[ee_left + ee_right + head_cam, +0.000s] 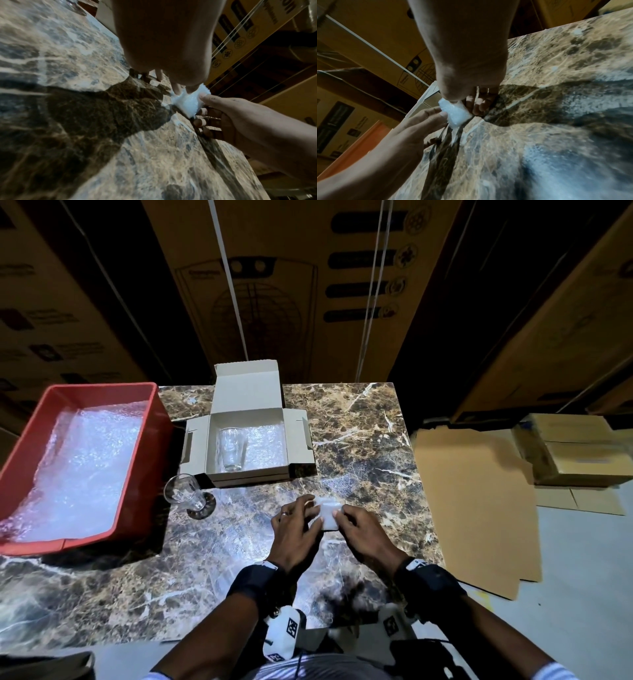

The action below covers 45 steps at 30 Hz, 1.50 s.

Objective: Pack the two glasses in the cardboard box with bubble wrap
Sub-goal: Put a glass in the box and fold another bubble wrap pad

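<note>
An open cardboard box (252, 416) stands at the back of the marble table (359, 440). One clear glass (233, 448) lies inside it, on its left side, over a bubble wrap lining (265, 446). The second glass (183, 494) leans on the table just left of the box's front corner. Nearer me, a small folded wad of bubble wrap (327, 514) (187, 102) (456, 113) is held just above the table. My left hand (296, 525) and my right hand (359, 525) pinch it from either side.
A red plastic crate (147, 460) full of bubble wrap sheets (78, 460) sits at the table's left. Tall cardboard cartons (291, 285) stand behind the table. Flat cardboard (476, 501) and small boxes (575, 453) lie on the floor to the right.
</note>
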Motion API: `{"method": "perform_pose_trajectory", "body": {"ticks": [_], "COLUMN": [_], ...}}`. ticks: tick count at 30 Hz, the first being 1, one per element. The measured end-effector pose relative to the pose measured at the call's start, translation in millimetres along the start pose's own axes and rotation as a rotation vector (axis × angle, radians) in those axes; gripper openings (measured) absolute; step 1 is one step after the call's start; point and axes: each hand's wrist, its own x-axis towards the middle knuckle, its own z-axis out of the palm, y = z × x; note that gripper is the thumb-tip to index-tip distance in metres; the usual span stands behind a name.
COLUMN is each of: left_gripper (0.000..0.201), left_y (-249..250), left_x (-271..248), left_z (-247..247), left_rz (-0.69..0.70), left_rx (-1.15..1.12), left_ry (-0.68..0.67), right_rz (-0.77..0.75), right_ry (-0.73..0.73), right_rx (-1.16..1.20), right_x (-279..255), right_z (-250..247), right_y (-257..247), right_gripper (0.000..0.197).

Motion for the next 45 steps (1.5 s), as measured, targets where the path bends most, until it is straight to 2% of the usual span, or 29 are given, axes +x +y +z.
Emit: {"method": "perform_pose_trajectory", "body": {"ticks": [4,10,13,16,18,21,26,30,33,36,40,45], "left_gripper": [0.047,0.050,0.045,0.031,0.021,0.020,0.036,0.055,0.062,0.055,0.046,0.037], "left_y": [2.3,11.5,11.5,6.8,-0.2,-6.5,-2.4,2.7,-1.2,-5.2,-6.0,-3.2], "left_x": [6.2,17.1,17.5,14.3,14.8,17.9,19.1,18.4,18.0,20.9,21.8,21.0], "left_z": [3.7,-2.6,-5.9,-7.5,-6.8,-5.1,-8.7,-13.9,-13.6,-13.3,-12.6,-12.6], "left_rz": [-0.063,-0.071,-0.020,0.110,0.166,0.149,0.096,0.092,0.137,0.155,0.149,0.132], "left_rx": [-0.105,-0.032,0.040,0.190,0.289,0.403,0.526,0.586,0.617,0.603,0.578,0.530], "left_ry": [0.041,0.070,0.067,0.041,0.038,0.040,-0.021,-0.063,-0.075,-0.064,-0.063,-0.042], "right_rz": [0.063,0.107,0.142,0.166,0.104,-0.048,-0.328,-0.453,-0.463,-0.453,-0.428,-0.416], "right_ry": [0.050,0.076,0.100,0.112,0.117,0.134,0.085,-0.025,-0.072,-0.097,-0.155,-0.102], "right_rx": [-0.044,-0.144,-0.246,-0.359,-0.515,-0.748,-0.798,-0.755,-0.714,-0.630,-0.652,-0.624], "right_x": [12.5,20.4,25.0,29.4,31.1,31.6,31.1,32.7,24.3,10.9,7.1,13.1], "right_z": [5.4,6.3,8.1,9.6,8.8,6.0,7.5,3.1,-5.0,-14.3,-20.3,-11.9], "right_y": [0.6,-6.4,-12.8,-18.1,-22.1,-26.0,-14.3,-2.0,7.1,7.5,6.0,0.0], "right_gripper": [0.047,0.052,0.054,0.049,0.041,0.029,0.014,0.005,0.018,0.031,0.046,0.028]}}
